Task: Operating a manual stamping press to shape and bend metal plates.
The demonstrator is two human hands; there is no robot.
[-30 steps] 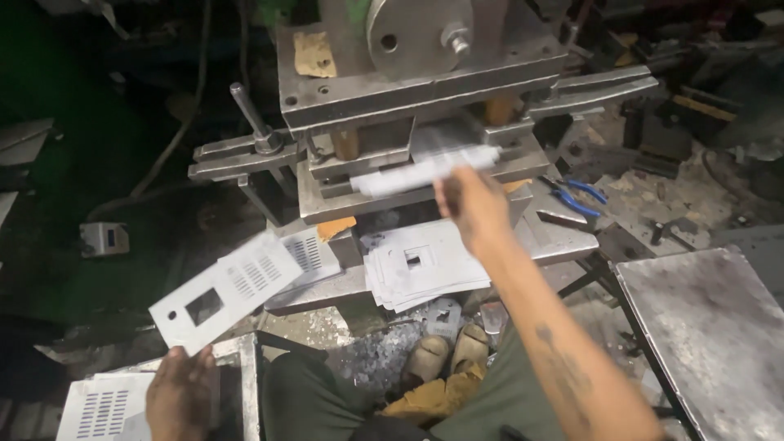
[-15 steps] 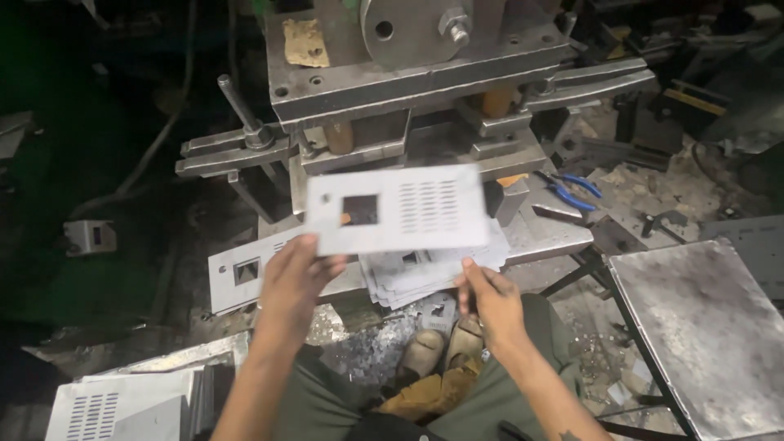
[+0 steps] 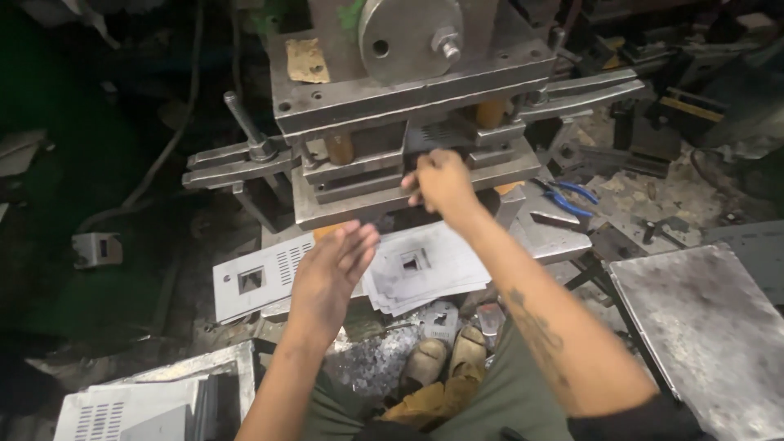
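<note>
**Sheet going into the press die**

Between the die plates, the right hand (image 3: pixel 441 178) pinches a perforated sheet (image 3: pixel 437 135), seating it; a judgement: it needs squaring before the fingers clear. The left hand (image 3: pixel 331 269) hovers with fingers spread, holding nothing, above one stack of punched sheets (image 3: pixel 425 269). One single punched sheet (image 3: pixel 257 279) lies left of those fingers.

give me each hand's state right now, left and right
Left hand: open, fingers spread, holding nothing, hovering over the stack of punched metal plates.
Right hand: fingers closed at the press die slot; what it grips cannot be told.
</note>
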